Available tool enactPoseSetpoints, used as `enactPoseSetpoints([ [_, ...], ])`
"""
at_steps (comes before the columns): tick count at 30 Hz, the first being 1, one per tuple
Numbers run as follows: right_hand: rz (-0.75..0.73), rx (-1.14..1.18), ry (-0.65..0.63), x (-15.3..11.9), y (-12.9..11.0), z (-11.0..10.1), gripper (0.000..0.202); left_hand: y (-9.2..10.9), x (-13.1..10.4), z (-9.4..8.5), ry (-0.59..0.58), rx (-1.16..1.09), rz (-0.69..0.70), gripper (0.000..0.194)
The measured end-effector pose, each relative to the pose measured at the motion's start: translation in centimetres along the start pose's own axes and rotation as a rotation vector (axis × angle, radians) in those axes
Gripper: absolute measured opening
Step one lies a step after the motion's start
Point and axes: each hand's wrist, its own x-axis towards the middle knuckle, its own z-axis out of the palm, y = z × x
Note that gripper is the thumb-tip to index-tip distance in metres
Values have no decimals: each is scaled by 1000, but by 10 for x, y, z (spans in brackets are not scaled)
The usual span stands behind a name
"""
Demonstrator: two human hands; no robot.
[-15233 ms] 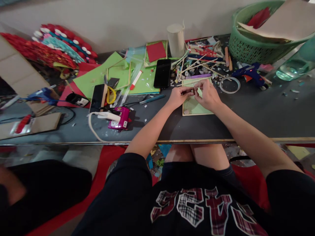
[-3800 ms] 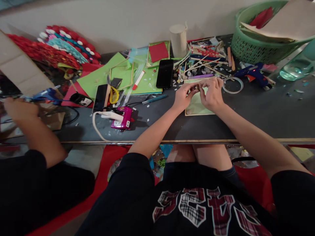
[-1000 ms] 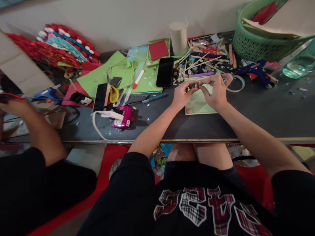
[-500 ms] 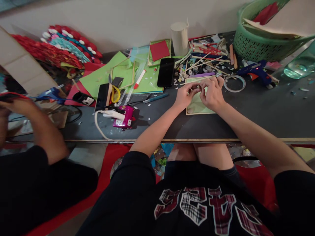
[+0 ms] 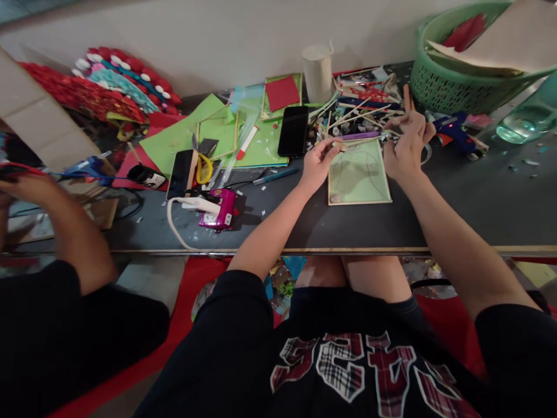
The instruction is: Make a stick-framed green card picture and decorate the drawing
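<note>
My left hand [image 5: 317, 165] pinches a small pale stone [image 5: 342, 147] at the upper left corner of a light green square panel [image 5: 359, 177]. Thin wooden sticks edge this panel, and a curved pencil drawing covers its face. Another small stone [image 5: 335, 198] lies in its lower left corner. My right hand [image 5: 407, 145] is off the panel's right side, fingers apart and partly bent, with nothing visible in it. It partly covers a roll of clear tape [image 5: 426, 154]. Just beyond it lies a blue glue gun [image 5: 455, 130].
Behind the panel are a purple stick [image 5: 360, 136] and a pile of stones and sticks. A black phone [image 5: 293, 130] lies left of it. A magenta power adapter [image 5: 220, 209], green basket [image 5: 456, 81] and water bottle [image 5: 528, 119] stand around. A co-worker's arm [image 5: 73, 226] is at left.
My hands were together over the panel and have come apart. The right one moved right toward the tape and glue gun, uncovering the drawing; the left stays at the corner with the stone.
</note>
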Motion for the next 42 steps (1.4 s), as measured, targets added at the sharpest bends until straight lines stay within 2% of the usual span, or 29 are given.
enactPoseSetpoints([
  [2,65,-48,0,3,6,0,43,1,0,1,23,11,-22,73],
  [4,74,-39,-59,2,4,2,40,2,-1,2,37,18,-24,72],
  [12,-61,147,-248,-15,-45,7,50,2,-3,5,-108,50,38,73],
  [20,-54,152,-262,-17,-47,7,38,4,-3,5,-152,5,62,70],
  [26,-44,141,-237,-20,-53,11,34,5,-3,10,-181,-40,15,72],
  [29,-47,140,-194,-19,-46,11,38,0,-1,9,-128,-71,-6,71],
  [33,27,88,-102,-10,-20,7,45,-4,1,2,-33,-43,-24,71],
  [36,49,35,33,-1,-2,4,52,-1,0,-1,-78,33,5,71],
  [38,53,8,78,1,2,3,52,2,-1,-1,-119,89,60,69],
  [42,81,-80,-11,0,0,0,56,7,-3,0,-153,162,112,71],
])
